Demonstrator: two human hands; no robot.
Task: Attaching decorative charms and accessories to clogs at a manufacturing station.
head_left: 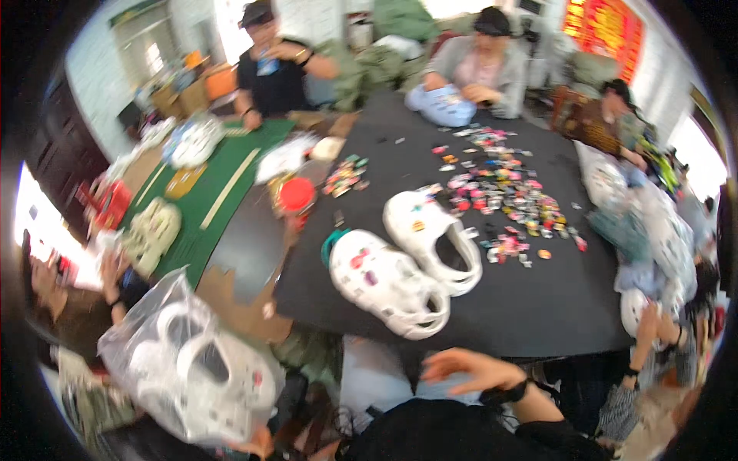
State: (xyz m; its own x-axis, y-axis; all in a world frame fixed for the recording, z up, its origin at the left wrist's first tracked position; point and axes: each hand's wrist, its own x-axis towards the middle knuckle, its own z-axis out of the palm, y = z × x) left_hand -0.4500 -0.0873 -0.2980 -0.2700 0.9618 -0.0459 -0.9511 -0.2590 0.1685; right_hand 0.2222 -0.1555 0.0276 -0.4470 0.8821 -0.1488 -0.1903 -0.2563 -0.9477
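Observation:
At the lower left, my left hand (258, 442) is closed on a clear plastic bag (146, 326) with white clogs (234, 384) inside; the bag covers part of my fingers. My right hand (473, 373) hangs in front of the table's near edge, fingers apart and holding nothing, a dark band at its wrist. Ahead of it on the black table lies a pair of white clogs, the left clog (377, 280) and the right clog (419, 223), side by side. Small colourful charms sit on both. A teal loop (330, 247) lies against the left clog.
Many small colourful charms (507, 192) are scattered over the black table (553, 307). A red-lidded jar (296, 196) stands left of them. Across the table a person (480, 69) handles a light blue clog (442, 106). Bagged clogs (661, 223) line the right edge, near another person's hand (649, 326).

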